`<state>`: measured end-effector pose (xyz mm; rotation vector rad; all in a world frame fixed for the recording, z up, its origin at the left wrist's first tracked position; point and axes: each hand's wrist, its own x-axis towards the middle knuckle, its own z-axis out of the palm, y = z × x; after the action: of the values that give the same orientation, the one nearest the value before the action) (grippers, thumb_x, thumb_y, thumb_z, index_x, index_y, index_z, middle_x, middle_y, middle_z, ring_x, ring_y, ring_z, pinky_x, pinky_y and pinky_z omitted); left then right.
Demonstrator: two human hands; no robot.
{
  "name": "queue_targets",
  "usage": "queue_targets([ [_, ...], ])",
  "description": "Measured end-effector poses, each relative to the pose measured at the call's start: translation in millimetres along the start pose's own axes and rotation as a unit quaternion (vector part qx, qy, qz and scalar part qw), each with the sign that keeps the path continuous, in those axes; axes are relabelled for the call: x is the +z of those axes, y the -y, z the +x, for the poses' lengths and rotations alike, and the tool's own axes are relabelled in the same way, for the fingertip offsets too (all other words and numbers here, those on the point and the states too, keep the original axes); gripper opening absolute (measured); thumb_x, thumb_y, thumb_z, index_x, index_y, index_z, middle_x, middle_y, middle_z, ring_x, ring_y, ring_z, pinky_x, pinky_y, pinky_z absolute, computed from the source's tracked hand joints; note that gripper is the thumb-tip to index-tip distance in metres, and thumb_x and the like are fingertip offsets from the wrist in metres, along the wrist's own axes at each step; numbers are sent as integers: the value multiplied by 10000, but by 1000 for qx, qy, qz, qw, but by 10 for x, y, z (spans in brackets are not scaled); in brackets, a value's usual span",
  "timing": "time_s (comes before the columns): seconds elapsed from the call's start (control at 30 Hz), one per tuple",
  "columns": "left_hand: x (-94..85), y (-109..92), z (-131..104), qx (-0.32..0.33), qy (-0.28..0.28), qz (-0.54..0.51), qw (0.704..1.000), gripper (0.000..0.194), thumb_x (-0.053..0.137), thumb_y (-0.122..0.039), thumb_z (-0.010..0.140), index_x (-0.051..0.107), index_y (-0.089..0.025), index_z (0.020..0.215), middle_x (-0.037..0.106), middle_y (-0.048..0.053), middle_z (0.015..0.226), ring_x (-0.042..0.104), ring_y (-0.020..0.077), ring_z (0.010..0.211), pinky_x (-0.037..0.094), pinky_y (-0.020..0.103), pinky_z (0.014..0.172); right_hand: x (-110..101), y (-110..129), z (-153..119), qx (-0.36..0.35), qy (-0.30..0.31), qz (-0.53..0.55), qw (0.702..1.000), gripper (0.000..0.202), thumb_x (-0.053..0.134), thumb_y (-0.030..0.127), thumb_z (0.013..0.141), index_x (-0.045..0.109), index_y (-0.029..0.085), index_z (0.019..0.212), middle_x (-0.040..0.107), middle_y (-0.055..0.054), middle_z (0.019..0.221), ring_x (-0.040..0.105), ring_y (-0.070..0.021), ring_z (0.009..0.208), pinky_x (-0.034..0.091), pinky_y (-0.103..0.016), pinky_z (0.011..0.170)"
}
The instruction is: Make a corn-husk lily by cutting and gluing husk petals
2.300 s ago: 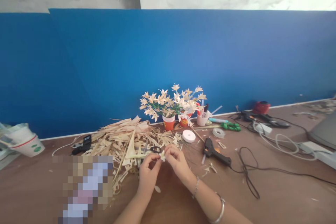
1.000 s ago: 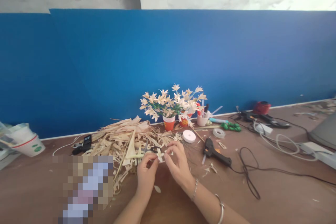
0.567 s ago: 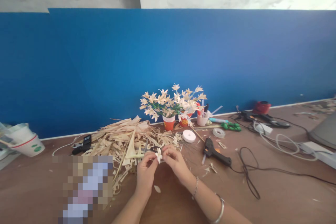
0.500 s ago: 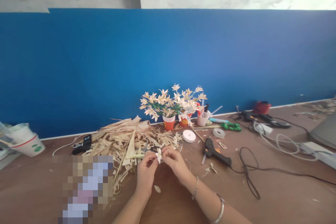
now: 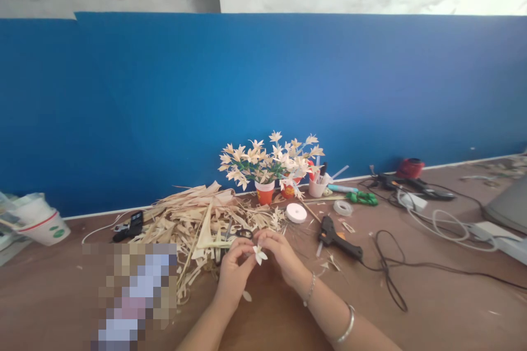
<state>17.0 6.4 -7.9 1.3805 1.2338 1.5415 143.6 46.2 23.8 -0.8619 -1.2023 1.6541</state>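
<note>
A small pale husk flower [image 5: 259, 255] with pointed petals sits between my two hands, its face turned toward me. My left hand [image 5: 235, 270] pinches it from the left side with thumb and fingertips. From the right, my right hand [image 5: 283, 256] has its bent fingers closed on the flower's far edge; their tips are partly hidden. Under my left hand's inner side a loose petal [image 5: 247, 296] lies on the brown table [image 5: 284, 318]. Just beyond my fingers are the black handles of scissors [image 5: 244, 233], partly covered by husk strips.
A heap of dry husks [image 5: 193, 214] spreads left of my hands. Finished flowers [image 5: 263, 159] stand in red cups [image 5: 264, 193] by the blue partition [image 5: 164, 104]. A glue gun [image 5: 340, 238] with a looping cord, a white tape roll [image 5: 296, 213] and clear tape [image 5: 343, 208] lie rightward.
The flower has shifted slightly right and down and turned, so its petals now face me more openly. Both hands moved a little with it.
</note>
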Motion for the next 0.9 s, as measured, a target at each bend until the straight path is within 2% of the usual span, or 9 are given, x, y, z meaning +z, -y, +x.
queue_targets([
  [0.1, 1, -13, -2, 6, 7, -9, 1000, 52, 650, -229, 700, 661, -184, 675, 555, 29, 844, 535, 172, 830, 407, 267, 748, -24, -35, 23, 43, 30, -4, 999, 73, 603, 235, 597, 600, 166, 572, 536, 18, 605, 428, -121, 594, 311, -251, 596],
  [0.2, 0, -9, -1, -1, 14, -7, 1000, 47, 650, -226, 702, 659, -182, 688, 543, 26, 829, 528, 164, 804, 403, 260, 724, -73, -18, 40, 40, 37, 10, 998, 69, 607, 239, 627, 618, 174, 646, 530, 28, 597, 437, -117, 585, 312, -247, 588],
  [0.3, 7, 2, 0, -7, 33, -5, 999, 72, 663, -235, 694, 644, -174, 662, 539, 25, 806, 520, 165, 784, 402, 263, 703, -141, 59, 42, 17, 57, 11, 998, 95, 635, 255, 641, 646, 184, 702, 579, 15, 741, 477, -122, 647, 338, -250, 629],
  [0.4, 24, -4, 0, -16, 60, -14, 998, 107, 678, -241, 682, 621, -172, 623, 535, 15, 770, 516, 161, 758, 402, 269, 694, -203, 137, 34, 12, 125, -25, 992, 80, 671, 245, 625, 664, 166, 637, 588, -22, 972, 520, -169, 855, 359, -270, 752],
  [0.47, 34, -23, -2, -18, 77, -15, 997, 126, 682, -248, 680, 617, -172, 604, 535, 12, 752, 511, 157, 741, 401, 274, 692, -230, 162, 28, 22, 162, -38, 986, 78, 678, 235, 622, 665, 160, 603, 578, -34, 1026, 510, -197, 951, 351, -282, 810],
  [0.53, 40, -49, -5, -15, 88, -11, 996, 139, 684, -257, 677, 618, -173, 588, 534, 12, 734, 507, 160, 740, 401, 286, 703, -242, 163, 24, 33, 181, -40, 982, 79, 677, 222, 617, 660, 154, 580, 578, -38, 1032, 511, -204, 965, 350, -288, 826],
  [0.7, 41, -90, -15, -15, 102, -10, 995, 147, 693, -278, 669, 625, -177, 586, 547, 16, 732, 512, 177, 783, 401, 313, 748, -234, 112, 38, 56, 189, -30, 980, 82, 663, 213, 608, 648, 145, 564, 570, -42, 1051, 524, -194, 915, 360, -287, 796],
  [0.9, 36, -94, -12, -27, 89, -10, 996, 158, 702, -282, 656, 621, -175, 572, 513, -2, 695, 502, 161, 752, 400, 292, 731, -200, 62, 60, 51, 161, -21, 985, 113, 701, 234, 581, 646, 141, 548, 576, -46, 1006, 523, -186, 891, 357, -286, 806],
])
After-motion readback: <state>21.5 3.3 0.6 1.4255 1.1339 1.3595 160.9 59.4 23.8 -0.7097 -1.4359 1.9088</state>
